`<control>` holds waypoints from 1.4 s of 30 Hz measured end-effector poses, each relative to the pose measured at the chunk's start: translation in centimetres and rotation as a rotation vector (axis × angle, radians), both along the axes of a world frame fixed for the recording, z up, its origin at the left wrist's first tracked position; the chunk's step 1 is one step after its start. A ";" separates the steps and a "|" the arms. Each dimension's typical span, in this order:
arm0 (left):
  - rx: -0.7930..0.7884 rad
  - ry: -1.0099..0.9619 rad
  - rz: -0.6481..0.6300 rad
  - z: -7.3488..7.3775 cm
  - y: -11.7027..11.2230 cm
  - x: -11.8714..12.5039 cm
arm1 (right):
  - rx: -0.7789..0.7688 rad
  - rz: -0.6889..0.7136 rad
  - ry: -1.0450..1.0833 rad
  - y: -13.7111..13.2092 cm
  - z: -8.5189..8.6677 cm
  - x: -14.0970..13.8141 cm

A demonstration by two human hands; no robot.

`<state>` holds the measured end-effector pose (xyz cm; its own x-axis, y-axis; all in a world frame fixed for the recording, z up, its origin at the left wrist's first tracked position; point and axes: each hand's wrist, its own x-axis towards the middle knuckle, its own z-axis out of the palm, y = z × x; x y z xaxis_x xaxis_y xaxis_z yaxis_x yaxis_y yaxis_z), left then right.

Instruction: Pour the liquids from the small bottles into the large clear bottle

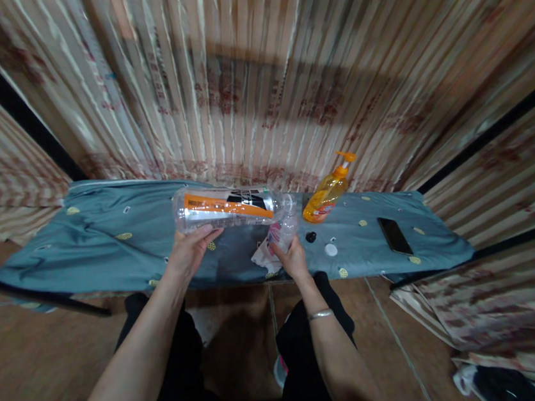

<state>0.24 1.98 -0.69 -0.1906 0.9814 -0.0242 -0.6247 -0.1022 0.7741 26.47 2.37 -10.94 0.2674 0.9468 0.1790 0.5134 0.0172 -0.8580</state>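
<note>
My left hand (190,248) is closed around the lower side of a large clear plastic bottle (228,209) with an orange, silver and black label. That bottle lies nearly level in the air, its neck pointing right. In my right hand (294,255) is a smaller clear plastic bottle (288,221) with some pink on it, held roughly upright. The large bottle's neck meets the small one's top; whether they touch I cannot tell. A pale, crumpled cloth or wrapper (265,257) hangs beside my right fingers. Liquid inside either bottle is hard to make out.
An orange pump bottle (326,197) stands behind my right hand on the blue-green cloth-covered surface (111,253). Close by lie a black cap (310,237) and a white round lid (331,250). Further right is a dark phone (394,235). Patterned curtains (241,94) and black poles (513,119) enclose the area.
</note>
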 end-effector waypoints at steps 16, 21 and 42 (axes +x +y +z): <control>0.008 0.027 0.005 -0.3 0.1 0.1 | -0.084 -0.002 0.023 -0.3 0.9 0.1; 0.017 0.053 0.004 -0.5 0.1 -0.1 | -0.083 0.012 0.038 -0.2 0.7 0.3; 0.016 0.041 -0.002 -0.5 0.0 -0.1 | -0.059 0.024 0.046 0.0 -0.3 0.4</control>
<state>0.10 1.99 -1.19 -0.1891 0.9820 -0.0011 -0.5926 -0.1132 0.7975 26.86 2.40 -11.23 0.2515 0.9615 0.1110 0.4732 -0.0221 -0.8807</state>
